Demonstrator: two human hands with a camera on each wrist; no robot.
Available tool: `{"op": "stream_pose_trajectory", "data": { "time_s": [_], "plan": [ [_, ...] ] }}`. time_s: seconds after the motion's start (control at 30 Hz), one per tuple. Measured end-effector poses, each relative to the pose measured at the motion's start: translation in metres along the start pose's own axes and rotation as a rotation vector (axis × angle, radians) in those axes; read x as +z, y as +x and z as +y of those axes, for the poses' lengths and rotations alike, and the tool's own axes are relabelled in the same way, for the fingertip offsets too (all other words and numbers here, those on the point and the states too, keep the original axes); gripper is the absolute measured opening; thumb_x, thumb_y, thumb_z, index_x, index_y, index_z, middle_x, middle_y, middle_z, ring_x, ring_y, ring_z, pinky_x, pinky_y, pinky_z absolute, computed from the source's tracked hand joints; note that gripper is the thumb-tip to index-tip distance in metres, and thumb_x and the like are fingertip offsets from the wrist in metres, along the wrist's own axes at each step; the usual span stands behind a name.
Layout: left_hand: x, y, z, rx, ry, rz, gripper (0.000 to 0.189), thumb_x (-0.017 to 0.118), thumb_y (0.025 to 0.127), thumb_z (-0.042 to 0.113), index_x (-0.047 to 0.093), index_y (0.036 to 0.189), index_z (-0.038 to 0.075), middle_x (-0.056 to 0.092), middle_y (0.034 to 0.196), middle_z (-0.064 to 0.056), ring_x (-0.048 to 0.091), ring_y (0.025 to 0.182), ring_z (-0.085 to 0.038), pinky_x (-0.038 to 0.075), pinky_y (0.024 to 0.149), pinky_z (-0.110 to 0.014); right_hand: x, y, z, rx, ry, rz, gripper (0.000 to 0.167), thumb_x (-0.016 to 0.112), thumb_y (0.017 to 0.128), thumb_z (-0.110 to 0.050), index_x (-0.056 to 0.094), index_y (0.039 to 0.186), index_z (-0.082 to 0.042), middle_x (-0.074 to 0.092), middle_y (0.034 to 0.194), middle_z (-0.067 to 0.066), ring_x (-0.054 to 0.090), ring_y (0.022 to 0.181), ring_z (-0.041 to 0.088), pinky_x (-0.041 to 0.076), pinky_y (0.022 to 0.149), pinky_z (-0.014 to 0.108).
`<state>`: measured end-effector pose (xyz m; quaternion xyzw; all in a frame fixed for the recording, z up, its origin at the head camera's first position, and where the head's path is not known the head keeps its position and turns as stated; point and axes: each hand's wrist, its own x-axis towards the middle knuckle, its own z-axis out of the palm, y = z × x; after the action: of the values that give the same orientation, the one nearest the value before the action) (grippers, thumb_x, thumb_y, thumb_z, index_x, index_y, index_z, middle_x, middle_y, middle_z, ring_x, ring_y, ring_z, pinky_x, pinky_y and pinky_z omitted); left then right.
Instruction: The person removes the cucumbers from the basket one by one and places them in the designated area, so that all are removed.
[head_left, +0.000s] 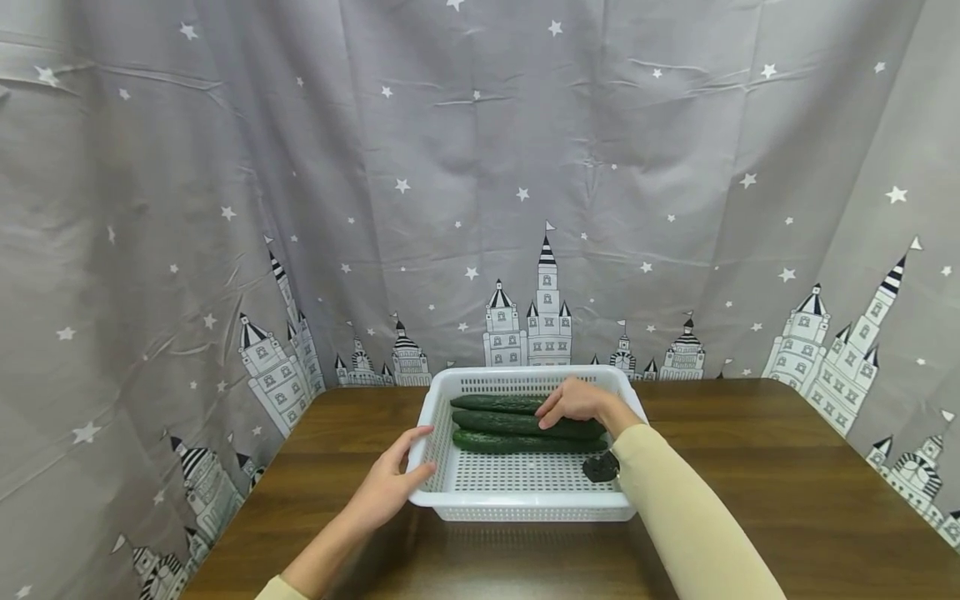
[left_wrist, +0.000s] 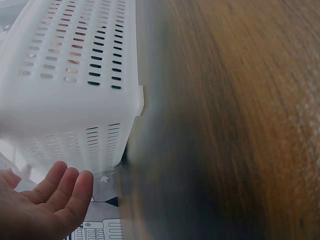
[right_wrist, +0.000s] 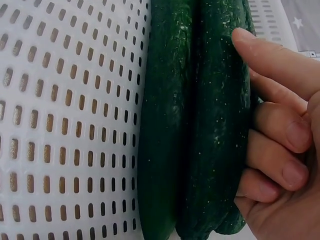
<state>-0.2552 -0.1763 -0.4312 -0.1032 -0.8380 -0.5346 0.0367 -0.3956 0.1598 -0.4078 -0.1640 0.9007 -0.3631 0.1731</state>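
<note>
Three dark green cucumbers lie side by side in a white perforated plastic basket (head_left: pixel 525 510): the near cucumber (head_left: pixel 495 442), the middle cucumber (head_left: pixel 491 422) and the far cucumber (head_left: pixel 491 403). Over their right half is my right hand (head_left: pixel 576 402). Its thumb tip touches the middle cucumber (right_wrist: pixel 220 125) in the right wrist view, while the other fingers curl loosely toward the palm and cover part of the far one. My left hand (head_left: pixel 390 479) is at the basket's left side, fingers spread around the rim's outer edge. The left wrist view shows those fingers (left_wrist: pixel 82 187) beside the wall.
Beneath the basket is a brown wooden table (head_left: pixel 720 467). A grey curtain (head_left: pixel 600 167) printed with stars and castles hangs behind and to both sides. Something black (head_left: pixel 600 467) shows by the right cuff, over the basket's front right part.
</note>
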Motion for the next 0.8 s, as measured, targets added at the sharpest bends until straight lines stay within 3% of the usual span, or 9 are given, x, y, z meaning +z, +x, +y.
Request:
{"op": "stream_pose_trajectory", "data": {
  "time_s": [0.07,0.13,0.2,0.23,0.53,0.8],
  "plan": [
    [0.0,-0.0001,0.0007,0.005,-0.002,-0.003,0.054,0.069,0.093,0.009,0.052,0.144,0.013,0.059,0.134,-0.02,0.061,0.114,-0.03,0.053,0.077,-0.031,0.0005,-0.0008,-0.0008,-0.008,-0.033,0.004,0.027,0.085,0.08,-0.021,0.081,0.105,-0.014,0.076,0.085,-0.002,0.05,0.059,0.007,0.044,0.059,0.027],
    [-0.0001,-0.0007,0.0018,0.01,-0.004,-0.004,0.054,0.069,0.092,0.01,0.052,0.144,0.012,0.059,0.134,-0.021,0.061,0.114,-0.031,0.053,0.077,-0.031,0.0016,-0.0019,-0.0018,-0.027,-0.052,0.001,0.027,0.084,0.08,-0.019,0.08,0.106,-0.011,0.076,0.108,0.005,0.067,0.088,0.017,0.053,0.076,0.034],
    [0.0,-0.0014,0.0031,0.008,-0.01,-0.004,0.054,0.069,0.092,0.009,0.052,0.143,0.012,0.06,0.134,-0.021,0.061,0.115,-0.031,0.053,0.077,-0.032,0.0029,-0.0027,-0.0016,-0.047,-0.065,0.006,0.028,0.084,0.08,-0.018,0.08,0.105,-0.009,0.073,0.119,0.008,0.062,0.12,0.027,0.053,0.095,0.041],
    [0.0,-0.0017,0.0036,0.009,-0.013,-0.003,0.054,0.07,0.092,0.009,0.052,0.143,0.012,0.06,0.134,-0.021,0.061,0.115,-0.032,0.052,0.077,-0.032,0.0037,-0.0027,-0.0012,-0.051,-0.06,0.006,0.027,0.084,0.08,-0.017,0.08,0.105,-0.008,0.073,0.12,0.01,0.06,0.124,0.031,0.051,0.098,0.044],
    [0.0001,-0.0022,0.0042,0.012,-0.014,0.001,0.053,0.069,0.093,0.007,0.053,0.142,0.011,0.059,0.135,-0.023,0.061,0.115,-0.032,0.053,0.077,-0.033,0.0036,-0.0013,0.0026,-0.07,-0.043,0.014,0.024,0.085,0.079,-0.02,0.081,0.1,-0.009,0.074,0.116,0.009,0.059,0.124,0.032,0.049,0.102,0.046],
    [-0.0002,-0.0011,0.0041,0.026,-0.007,0.0,0.053,0.069,0.092,0.008,0.053,0.142,0.011,0.059,0.134,-0.022,0.062,0.115,-0.032,0.053,0.077,-0.032,0.0004,-0.002,-0.0004,-0.065,-0.075,-0.027,0.031,0.085,0.08,-0.028,0.08,0.105,-0.01,0.07,0.125,0.014,0.065,0.116,0.03,0.054,0.093,0.042]
  ]
}}
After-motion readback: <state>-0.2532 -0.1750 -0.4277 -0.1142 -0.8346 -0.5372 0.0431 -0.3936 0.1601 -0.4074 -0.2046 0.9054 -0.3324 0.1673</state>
